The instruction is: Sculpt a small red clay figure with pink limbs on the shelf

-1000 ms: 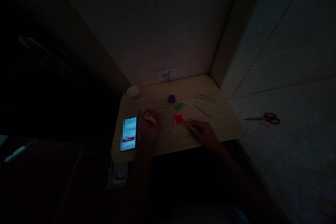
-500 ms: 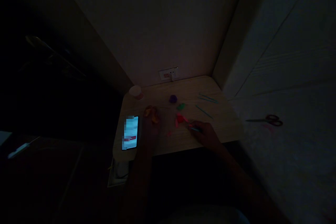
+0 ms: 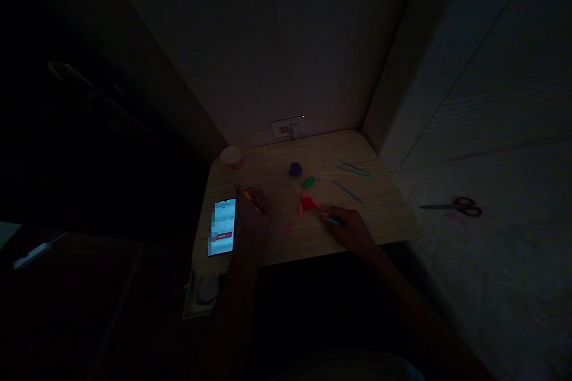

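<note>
In dim light, my left hand (image 3: 252,212) is curled around a soft orange lump (image 3: 247,194) that looks like modelling clay, just right of a lit phone (image 3: 222,227). My right hand (image 3: 352,228) rests on the table, its fingers closed on a thin teal stick (image 3: 332,220) with a bit of pink at its tip. By that tip lies a red lump (image 3: 307,203) with pink strips around it. Small pink scraps (image 3: 288,228) sit nearer the front edge. Behind are a green lump (image 3: 308,182) and a purple lump (image 3: 295,169).
Several teal sticks (image 3: 348,191) lie on the right of the wooden table (image 3: 272,158). A paper cup (image 3: 232,157) stands at the back left corner, near a wall socket (image 3: 288,127). Scissors (image 3: 456,207) lie on the pale surface at the right.
My left fingers have folded in around the orange lump, and less of it shows. The phone screen displays a different picture. My right hand has stayed nearly still.
</note>
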A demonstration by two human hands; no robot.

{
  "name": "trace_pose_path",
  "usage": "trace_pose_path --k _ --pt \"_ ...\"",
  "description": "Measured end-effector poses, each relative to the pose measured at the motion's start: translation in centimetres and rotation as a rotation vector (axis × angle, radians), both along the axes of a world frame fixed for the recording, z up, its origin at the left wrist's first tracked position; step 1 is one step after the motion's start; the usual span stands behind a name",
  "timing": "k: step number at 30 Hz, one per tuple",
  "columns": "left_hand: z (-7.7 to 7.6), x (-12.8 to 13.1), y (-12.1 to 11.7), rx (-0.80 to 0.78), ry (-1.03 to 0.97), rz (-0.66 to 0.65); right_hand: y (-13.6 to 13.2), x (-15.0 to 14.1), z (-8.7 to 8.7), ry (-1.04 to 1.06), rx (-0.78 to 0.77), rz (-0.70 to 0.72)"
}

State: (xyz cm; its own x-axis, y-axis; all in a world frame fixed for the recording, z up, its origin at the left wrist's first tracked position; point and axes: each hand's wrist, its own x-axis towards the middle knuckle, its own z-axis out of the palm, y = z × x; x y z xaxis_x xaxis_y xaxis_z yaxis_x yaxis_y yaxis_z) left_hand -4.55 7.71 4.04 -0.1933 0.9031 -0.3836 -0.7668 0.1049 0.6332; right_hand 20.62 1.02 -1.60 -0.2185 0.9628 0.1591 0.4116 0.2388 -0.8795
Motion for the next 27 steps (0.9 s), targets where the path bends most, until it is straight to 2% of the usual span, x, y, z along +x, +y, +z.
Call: trace_pose_path --k 4,7,12,16,18,22,27 --pt "-0.6 0.2 0.4 0.088 0.045 0.013 0.0 0.0 -0.1 0.016 -0.015 0.004" --pt "-0.8 0.3 0.3 0.087 0.096 0.061 0.1 0.0 -0.4 0.02 -0.016 -0.002" --pt "0.0 -0.1 0.0 0.087 0.119 0.037 0.0 0.0 -0.1 0.012 -0.019 -0.003" --pt "0.8 -0.3 -0.5 0.126 0.028 -0.045 0.0 0.0 0.1 0.011 -0.028 -0.003" --pt "1.0 -0.3 -0.7 0.144 0.009 -0.042 0.0 0.1 0.1 0.007 -0.021 0.003" --pt "1.1 0.0 -0.7 0.123 0.039 0.031 0.1 0.0 0.0 0.021 -0.009 0.003" --pt "0.6 0.4 0.4 0.094 0.113 -0.009 0.1 0.0 0.0 0.021 -0.005 0.002"
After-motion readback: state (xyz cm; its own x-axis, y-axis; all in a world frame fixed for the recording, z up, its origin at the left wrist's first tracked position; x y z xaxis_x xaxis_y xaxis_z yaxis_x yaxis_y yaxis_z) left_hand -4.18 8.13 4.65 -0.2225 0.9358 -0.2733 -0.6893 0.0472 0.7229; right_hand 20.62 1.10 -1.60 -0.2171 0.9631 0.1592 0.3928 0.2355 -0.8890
